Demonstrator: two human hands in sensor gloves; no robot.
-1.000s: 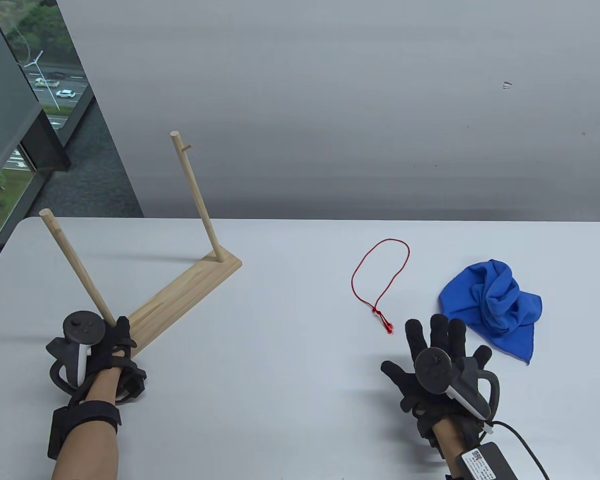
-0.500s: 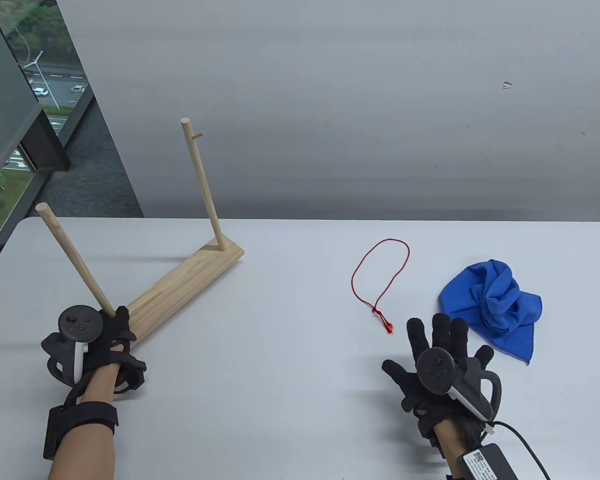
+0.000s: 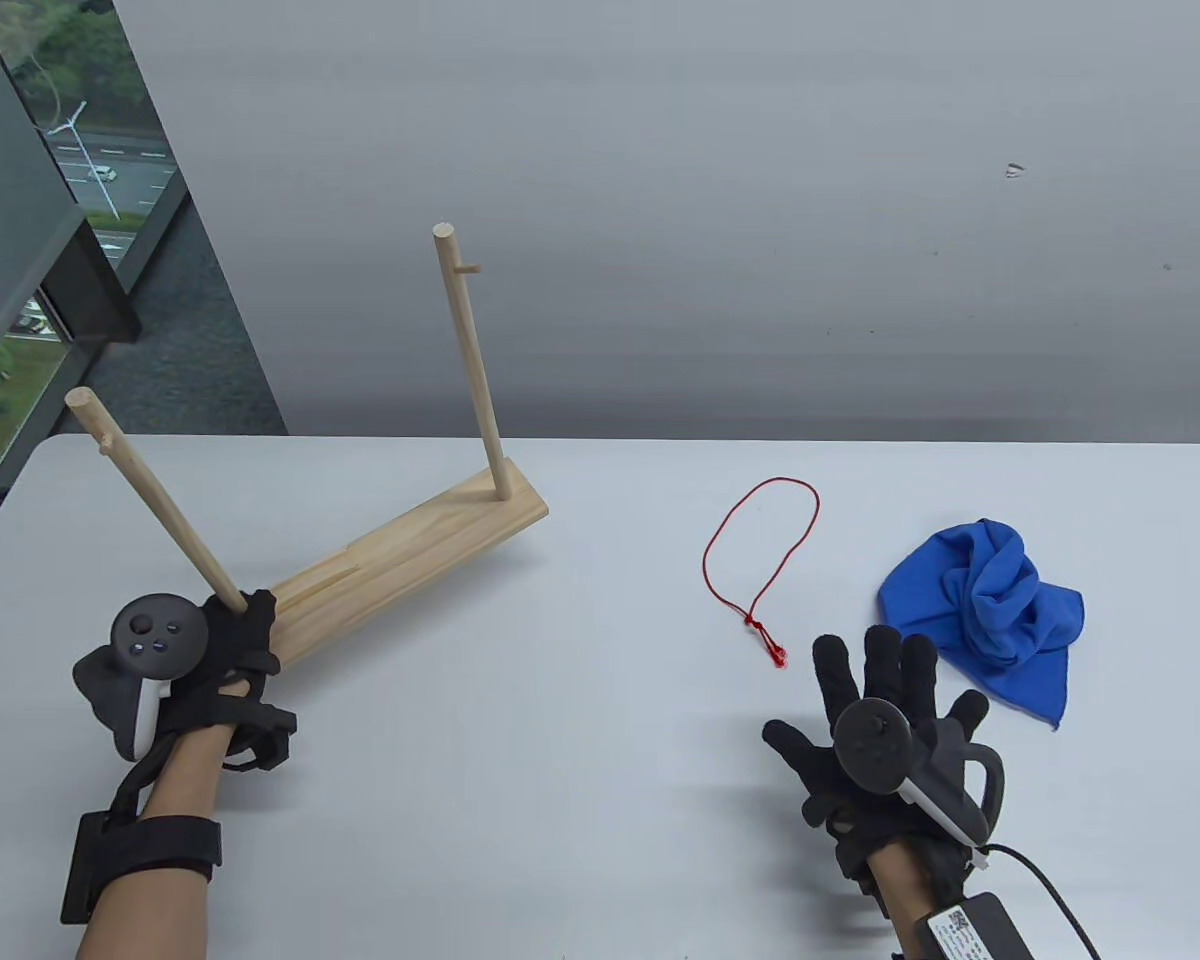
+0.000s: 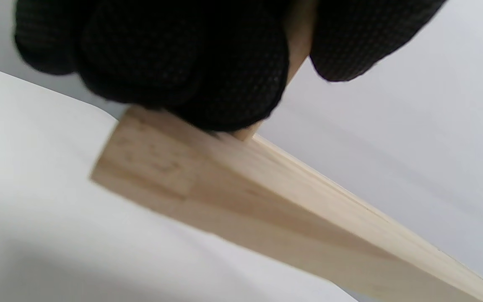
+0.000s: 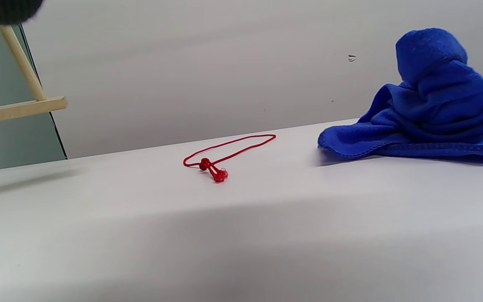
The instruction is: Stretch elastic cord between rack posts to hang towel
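Observation:
A wooden rack [image 3: 410,560] with a long base and two posts is at the table's left, raised off the table and tilted. My left hand [image 3: 230,650] grips the foot of the near post [image 3: 150,500]; the left wrist view shows its fingers [image 4: 208,75] wrapped round the post above the base [image 4: 266,201]. The far post [image 3: 470,365] carries a small peg near its top. A red elastic cord loop [image 3: 760,550] lies flat on the table right of centre, knot toward me [image 5: 212,167]. A crumpled blue towel [image 3: 990,610] lies to its right. My right hand [image 3: 880,690] is open, fingers spread, just short of the cord's knot and the towel.
The white table [image 3: 580,720] ends at a far edge before a grey wall. A window is at the far left beyond the table corner. A black cable [image 3: 1050,890] runs from my right wrist to the bottom edge.
My left hand has swung the rack: its far end and far post moved right and toward the table's middle. The right hand, cord and towel have not moved.

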